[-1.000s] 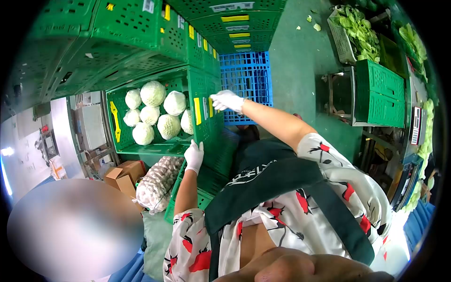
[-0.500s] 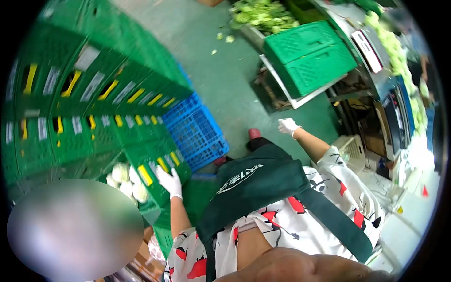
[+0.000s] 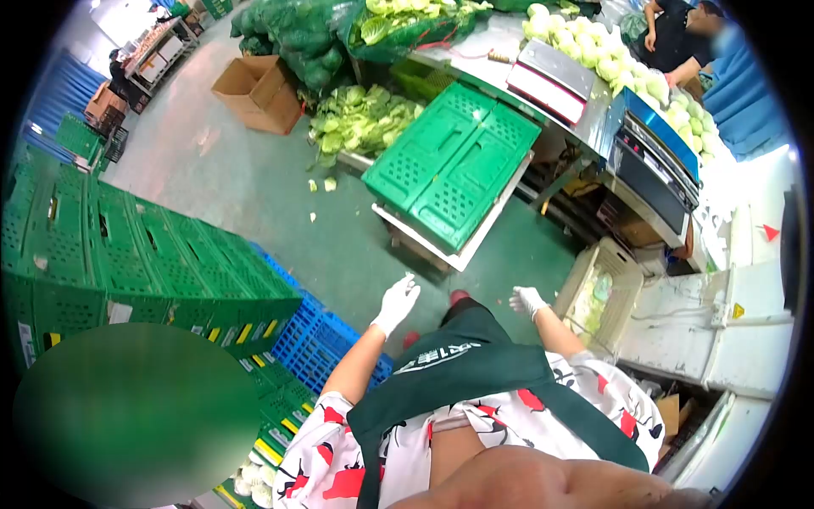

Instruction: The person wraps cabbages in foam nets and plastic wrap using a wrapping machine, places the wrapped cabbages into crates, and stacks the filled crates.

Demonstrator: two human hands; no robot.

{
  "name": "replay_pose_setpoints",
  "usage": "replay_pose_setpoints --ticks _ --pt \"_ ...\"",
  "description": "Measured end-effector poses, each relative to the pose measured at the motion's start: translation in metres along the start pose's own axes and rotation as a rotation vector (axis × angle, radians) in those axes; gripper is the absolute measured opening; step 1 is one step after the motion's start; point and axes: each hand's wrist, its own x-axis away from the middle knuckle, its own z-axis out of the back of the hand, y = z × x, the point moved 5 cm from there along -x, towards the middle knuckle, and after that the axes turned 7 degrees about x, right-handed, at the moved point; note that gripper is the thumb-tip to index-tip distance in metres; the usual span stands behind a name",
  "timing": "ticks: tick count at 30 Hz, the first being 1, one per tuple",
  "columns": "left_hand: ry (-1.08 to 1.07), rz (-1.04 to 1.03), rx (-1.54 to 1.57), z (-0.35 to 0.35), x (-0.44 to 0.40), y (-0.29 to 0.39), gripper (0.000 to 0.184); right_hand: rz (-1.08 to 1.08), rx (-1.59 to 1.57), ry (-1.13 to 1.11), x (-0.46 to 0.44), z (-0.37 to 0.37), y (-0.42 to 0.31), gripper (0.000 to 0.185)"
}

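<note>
My left hand (image 3: pixel 396 305), in a white glove, hangs in the air over the floor in front of my dark green apron (image 3: pixel 458 360). Its fingers are loosely stretched and hold nothing. To the right, my white-gloved right hand (image 3: pixel 527 302) is also in the air, with fingers slightly bent and apart and nothing in them. Ahead of both hands, a closed green plastic crate (image 3: pixel 454 161) lies on a low stand with a white top (image 3: pixel 500 212). Neither hand touches it.
Stacked green crates (image 3: pixel 153 246) and a blue plastic crate (image 3: pixel 314 339) stand at left. Leaves (image 3: pixel 360 123) lie beyond the stand near a cardboard box (image 3: pixel 259 93). At right are scales (image 3: pixel 551 81), pale vegetables (image 3: pixel 585 42), a beige crate (image 3: pixel 610 297) and a person (image 3: pixel 670 38).
My view has turned right, away from the stacked crates toward the green crate on the stand. My left hand has moved off the crates at left and is now in front of me.
</note>
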Motion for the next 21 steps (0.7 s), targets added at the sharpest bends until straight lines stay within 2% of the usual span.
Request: replay_pose_setpoints --ticks 3,7,9,11,12,13,15,17,19,20,21 --pt "-0.071 -0.086 -0.002 -0.014 -0.07 0.038 0.046 0.08 0.052 0.086 -0.041 0.012 -0.037 0.034" --pt "0.05 -0.271 -0.094 -0.041 -0.198 0.089 0.045 0.275 0.164 -0.01 -0.077 0.02 -0.143 0.028" --pt "0.131 -0.249 -0.153 -0.053 -0.261 0.116 0.047 0.546 0.414 -0.06 -0.11 0.023 -0.203 0.041" --pt "0.312 -0.293 -0.194 -0.07 -0.324 0.128 0.048 0.552 0.486 -0.078 -0.15 0.026 -0.255 0.027" --pt "0.337 -0.319 -0.205 -0.08 -0.357 0.119 0.056 0.568 0.527 -0.094 -0.134 0.025 -0.289 0.027" --pt "0.356 -0.275 -0.311 -0.085 -0.379 0.116 0.057 0.584 0.583 -0.105 -0.105 0.03 -0.327 0.028" --pt "0.417 -0.171 -0.499 -0.095 -0.419 0.115 0.06 0.526 0.474 -0.254 -0.118 0.023 -0.355 0.024" --pt "0.264 0.029 -0.61 -0.104 -0.444 0.113 0.065 0.595 0.486 -0.325 -0.141 0.017 -0.377 0.024" --pt "0.049 0.194 -0.688 -0.104 -0.452 0.133 0.065 0.556 0.5 -0.398 -0.156 0.01 -0.39 0.024" --pt "-0.021 0.197 -0.733 -0.108 -0.455 0.132 0.064 0.552 0.523 -0.408 -0.161 0.006 -0.398 0.025" --pt "0.004 0.228 -0.723 -0.107 -0.452 0.14 0.062 0.548 0.547 -0.417 -0.164 0.002 -0.402 0.025"
